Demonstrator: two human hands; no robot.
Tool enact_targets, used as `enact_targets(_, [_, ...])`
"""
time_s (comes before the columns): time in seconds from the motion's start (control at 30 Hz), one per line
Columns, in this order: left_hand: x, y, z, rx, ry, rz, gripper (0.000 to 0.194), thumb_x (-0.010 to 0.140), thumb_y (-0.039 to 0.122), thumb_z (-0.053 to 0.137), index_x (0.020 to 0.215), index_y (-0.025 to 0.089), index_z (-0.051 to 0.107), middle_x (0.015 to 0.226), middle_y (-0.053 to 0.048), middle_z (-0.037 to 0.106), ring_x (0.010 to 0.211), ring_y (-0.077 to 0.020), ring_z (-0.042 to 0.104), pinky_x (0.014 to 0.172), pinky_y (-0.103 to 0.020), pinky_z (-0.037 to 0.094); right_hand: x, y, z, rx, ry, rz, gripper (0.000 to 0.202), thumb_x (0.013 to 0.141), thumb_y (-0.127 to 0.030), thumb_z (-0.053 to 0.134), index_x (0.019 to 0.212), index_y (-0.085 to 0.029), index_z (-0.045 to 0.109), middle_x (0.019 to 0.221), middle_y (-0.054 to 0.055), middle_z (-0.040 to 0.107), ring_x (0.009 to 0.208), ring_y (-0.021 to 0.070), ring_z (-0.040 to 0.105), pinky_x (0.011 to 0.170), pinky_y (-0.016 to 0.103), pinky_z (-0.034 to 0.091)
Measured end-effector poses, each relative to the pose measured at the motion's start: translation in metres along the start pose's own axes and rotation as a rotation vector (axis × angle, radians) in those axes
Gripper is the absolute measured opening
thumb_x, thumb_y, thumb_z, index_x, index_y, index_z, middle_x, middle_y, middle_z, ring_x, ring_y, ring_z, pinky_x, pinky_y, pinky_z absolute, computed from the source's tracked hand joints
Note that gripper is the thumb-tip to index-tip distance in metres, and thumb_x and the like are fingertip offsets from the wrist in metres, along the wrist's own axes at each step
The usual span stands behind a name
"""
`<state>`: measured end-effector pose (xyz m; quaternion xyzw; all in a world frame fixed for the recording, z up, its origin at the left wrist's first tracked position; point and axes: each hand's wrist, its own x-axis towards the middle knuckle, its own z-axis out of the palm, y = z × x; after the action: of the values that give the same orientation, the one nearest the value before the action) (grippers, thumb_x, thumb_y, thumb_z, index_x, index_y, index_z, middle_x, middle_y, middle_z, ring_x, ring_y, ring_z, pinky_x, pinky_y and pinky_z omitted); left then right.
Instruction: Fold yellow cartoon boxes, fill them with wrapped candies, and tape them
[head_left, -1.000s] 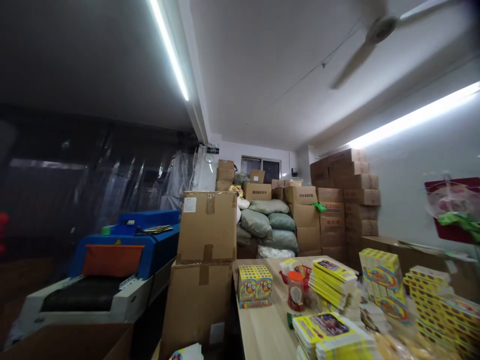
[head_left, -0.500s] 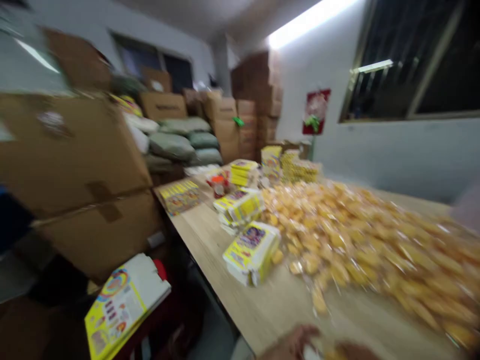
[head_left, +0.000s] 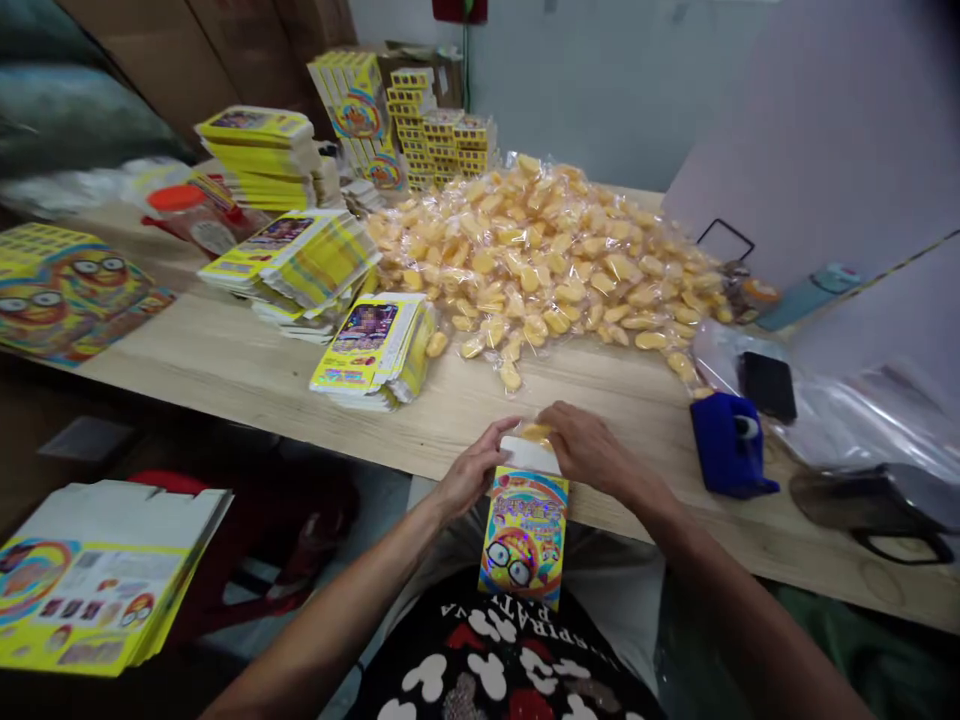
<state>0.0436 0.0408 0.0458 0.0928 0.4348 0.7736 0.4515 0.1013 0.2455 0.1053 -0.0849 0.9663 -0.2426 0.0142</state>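
Note:
A yellow printed box (head_left: 525,535) stands upright against the table's front edge, its white flap raised. My left hand (head_left: 474,470) grips the box at its upper left side. At the opening, my right hand (head_left: 581,442) has its fingers closed on a wrapped yellow piece (head_left: 536,431). Beyond the hands lies a large heap of wrapped yellow pieces (head_left: 555,250). Flattened boxes (head_left: 373,345) are stacked left of the heap, with a larger stack (head_left: 300,255) behind them.
At right are a blue tape dispenser (head_left: 726,445), a black phone (head_left: 766,385), a dark mug (head_left: 874,500) and a light-blue bottle (head_left: 814,295). A red-lidded jar (head_left: 193,215) and filled boxes (head_left: 67,290) stand left. More flat cartons (head_left: 97,590) lie below.
The view has swung right and down. Both hands, blurred at the bottom edge before, now show fully with the box between them, and the table's right side has come into view.

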Motion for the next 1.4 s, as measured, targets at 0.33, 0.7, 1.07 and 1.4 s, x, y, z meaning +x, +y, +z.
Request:
enact_targets(0.33, [0.004, -0.006, 0.005, 0.156, 0.066, 0.057, 0.054, 0.085, 0.032, 0.07, 0.136, 0.02, 0.053, 0.106, -0.006, 0.069, 0.089, -0.0195, 0.065, 0.08, -0.03, 0.049, 0.016, -0.012, 0.003, -0.01, -0.133, 0.139, 0.027, 0.098, -0.025, 0.043, 0.093, -0.02, 0.069, 0.094, 0.007, 0.073, 0.084, 0.0181, 0.062, 0.076, 0.028, 0.042])
enact_targets(0.7, [0.009, -0.007, 0.009, 0.178, 0.204, 0.046, 0.04, 0.079, 0.025, 0.068, 0.118, 0.017, 0.062, 0.093, -0.005, 0.071, 0.078, -0.0181, 0.066, 0.073, -0.028, 0.049, 0.128, 0.003, 0.029, -0.151, -0.068, 0.389, 0.035, 0.082, -0.021, 0.061, 0.116, -0.014, 0.062, 0.107, 0.016, 0.07, 0.095, 0.0268, 0.066, 0.076, 0.032, 0.047])
enact_targets(1.07, [0.016, -0.008, 0.004, 0.222, 0.146, 0.047, 0.033, 0.077, 0.019, 0.066, 0.109, 0.014, 0.068, 0.09, -0.005, 0.07, 0.074, -0.0161, 0.063, 0.069, -0.025, 0.045, 0.145, 0.041, -0.007, -0.178, -0.166, -0.02, 0.039, 0.065, -0.008, 0.069, 0.103, -0.016, 0.066, 0.121, 0.018, 0.066, 0.121, 0.0348, 0.053, 0.103, 0.045, 0.038])
enact_targets(1.4, [0.017, -0.007, 0.002, 0.25, 0.133, -0.012, 0.051, 0.079, 0.023, 0.066, 0.13, 0.019, 0.06, 0.09, -0.002, 0.069, 0.07, -0.0134, 0.061, 0.068, -0.024, 0.045, 0.08, 0.084, -0.042, 0.147, -0.089, 0.299, 0.027, 0.097, -0.032, 0.034, 0.09, -0.017, 0.056, 0.08, 0.006, 0.066, 0.065, 0.0158, 0.06, 0.058, 0.025, 0.042])
